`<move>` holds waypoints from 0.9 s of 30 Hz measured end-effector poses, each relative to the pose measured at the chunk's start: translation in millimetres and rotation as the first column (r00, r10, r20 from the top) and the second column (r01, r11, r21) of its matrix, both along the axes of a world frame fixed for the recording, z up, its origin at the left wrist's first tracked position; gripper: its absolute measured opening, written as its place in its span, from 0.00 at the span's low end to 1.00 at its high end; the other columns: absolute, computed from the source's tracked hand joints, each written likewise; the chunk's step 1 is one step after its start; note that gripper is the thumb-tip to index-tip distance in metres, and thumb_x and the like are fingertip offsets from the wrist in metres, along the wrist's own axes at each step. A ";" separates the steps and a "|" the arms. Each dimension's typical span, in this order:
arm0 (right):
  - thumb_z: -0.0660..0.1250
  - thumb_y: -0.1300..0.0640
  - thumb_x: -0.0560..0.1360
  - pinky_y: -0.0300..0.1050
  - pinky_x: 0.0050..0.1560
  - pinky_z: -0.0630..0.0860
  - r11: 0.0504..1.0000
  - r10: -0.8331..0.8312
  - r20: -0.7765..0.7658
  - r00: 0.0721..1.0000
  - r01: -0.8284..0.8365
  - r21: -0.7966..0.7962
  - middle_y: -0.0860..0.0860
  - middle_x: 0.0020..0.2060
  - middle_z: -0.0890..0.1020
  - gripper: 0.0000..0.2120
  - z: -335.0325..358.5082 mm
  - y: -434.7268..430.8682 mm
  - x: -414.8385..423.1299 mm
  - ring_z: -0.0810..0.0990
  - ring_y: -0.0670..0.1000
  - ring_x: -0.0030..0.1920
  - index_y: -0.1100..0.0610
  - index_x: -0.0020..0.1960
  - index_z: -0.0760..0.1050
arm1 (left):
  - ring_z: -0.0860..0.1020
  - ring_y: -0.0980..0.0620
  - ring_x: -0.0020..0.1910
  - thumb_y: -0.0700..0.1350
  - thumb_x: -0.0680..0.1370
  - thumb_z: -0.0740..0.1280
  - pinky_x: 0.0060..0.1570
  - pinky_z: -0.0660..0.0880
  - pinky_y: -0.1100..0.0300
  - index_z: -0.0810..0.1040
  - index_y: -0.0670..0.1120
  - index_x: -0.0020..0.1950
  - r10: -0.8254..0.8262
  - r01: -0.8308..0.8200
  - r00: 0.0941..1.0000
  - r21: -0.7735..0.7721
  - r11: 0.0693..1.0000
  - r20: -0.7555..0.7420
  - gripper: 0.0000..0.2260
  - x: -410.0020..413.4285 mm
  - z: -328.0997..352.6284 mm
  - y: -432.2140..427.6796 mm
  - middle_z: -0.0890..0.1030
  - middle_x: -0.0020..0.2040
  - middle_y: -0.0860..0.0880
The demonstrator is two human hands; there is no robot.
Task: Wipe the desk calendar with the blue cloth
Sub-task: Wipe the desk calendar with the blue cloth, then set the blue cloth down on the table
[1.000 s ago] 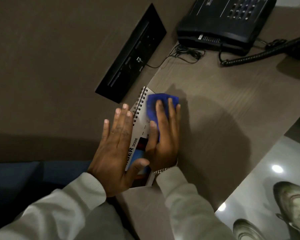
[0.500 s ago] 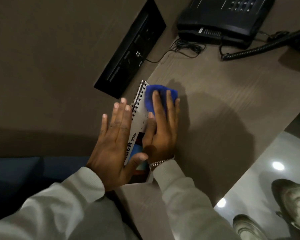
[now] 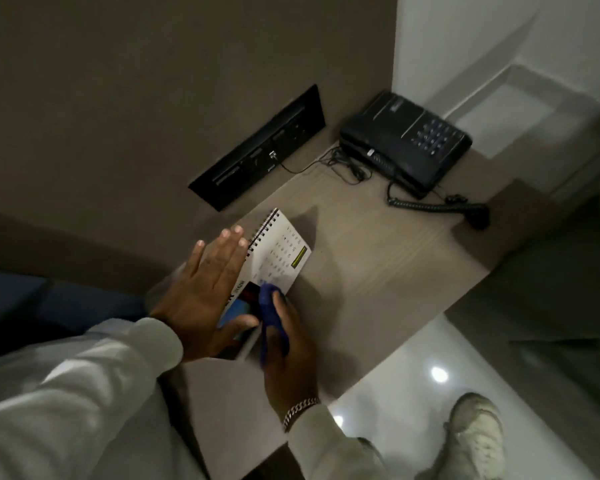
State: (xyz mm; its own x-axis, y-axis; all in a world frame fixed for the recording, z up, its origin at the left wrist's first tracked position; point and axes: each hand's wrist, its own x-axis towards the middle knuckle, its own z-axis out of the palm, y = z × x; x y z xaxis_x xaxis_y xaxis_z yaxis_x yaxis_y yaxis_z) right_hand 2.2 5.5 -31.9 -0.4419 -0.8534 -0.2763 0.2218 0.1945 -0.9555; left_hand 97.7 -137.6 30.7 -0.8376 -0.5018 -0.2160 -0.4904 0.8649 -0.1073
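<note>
A white spiral-bound desk calendar (image 3: 280, 253) stands on the brown desk (image 3: 378, 271) near the wall. My left hand (image 3: 205, 292) lies flat with spread fingers against the calendar's left side, thumb across its lower part. My right hand (image 3: 286, 344) is closed on the bunched blue cloth (image 3: 270, 306), which touches the calendar's lower right corner. The upper half of the calendar page, with its date grid and a yellow strip, is uncovered.
A black desk phone (image 3: 406, 140) sits at the back, its handset (image 3: 471, 211) off the cradle on a coiled cord. A black socket panel (image 3: 257, 150) with a plugged cable is set in the wall. The desk's right edge drops to a glossy floor with my shoe (image 3: 475, 438).
My right hand has dragged the blue cloth from the calendar's top down to its lower corner, uncovering the date grid. The view has pulled back. My left hand still braces the calendar.
</note>
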 end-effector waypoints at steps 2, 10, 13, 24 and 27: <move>0.60 0.63 0.80 0.35 0.71 0.65 0.998 0.066 -0.196 0.978 -0.061 0.031 0.49 0.71 0.70 0.21 11.7 14.8 -36.1 0.70 0.48 0.71 0.47 0.70 0.66 | 0.49 0.41 0.79 0.70 0.75 0.48 0.75 0.49 0.41 0.45 0.40 0.79 0.039 -0.037 0.999 -0.044 0.998 0.035 0.43 -4.6 7.1 5.6 0.49 0.80 0.39; 0.63 0.66 0.75 0.64 0.70 0.68 0.905 0.425 -0.820 0.383 -0.196 0.377 0.65 0.73 0.66 0.28 21.7 20.7 -183.4 0.62 0.69 0.74 0.56 0.74 0.65 | 0.50 0.42 0.79 0.65 0.77 0.49 0.75 0.52 0.41 0.51 0.39 0.78 0.214 -0.196 0.963 0.118 0.973 -0.166 0.38 -53.9 -18.7 90.6 0.53 0.80 0.39; 0.61 0.64 0.76 0.65 0.73 0.60 0.769 0.631 -0.765 0.129 -0.228 0.597 0.61 0.78 0.56 0.33 2.0 10.6 -210.9 0.50 0.67 0.78 0.51 0.77 0.55 | 0.49 0.42 0.79 0.63 0.78 0.49 0.75 0.53 0.41 0.53 0.38 0.78 0.441 -0.395 0.875 0.230 0.889 -0.199 0.37 -72.8 -59.2 131.0 0.52 0.80 0.39; 0.47 0.29 0.75 0.70 0.73 0.50 0.744 0.596 -0.792 -0.131 -0.281 0.606 0.58 0.79 0.53 0.40 -68.8 20.7 -224.6 0.48 0.63 0.79 0.51 0.79 0.48 | 0.51 0.43 0.79 0.64 0.77 0.49 0.75 0.46 0.39 0.53 0.41 0.78 0.802 -0.784 0.577 0.171 0.597 -0.157 0.37 -87.3 -150.6 167.8 0.53 0.80 0.41; 0.42 0.26 0.72 0.71 0.72 0.51 0.685 0.669 -0.730 -0.143 -0.262 0.679 0.57 0.80 0.51 0.42 -63.4 17.8 -223.6 0.47 0.63 0.79 0.49 0.79 0.45 | 0.51 0.42 0.79 0.62 0.77 0.50 0.76 0.48 0.40 0.54 0.40 0.78 0.815 -0.776 0.554 0.247 0.580 -0.171 0.36 -85.6 -138.2 169.2 0.54 0.80 0.40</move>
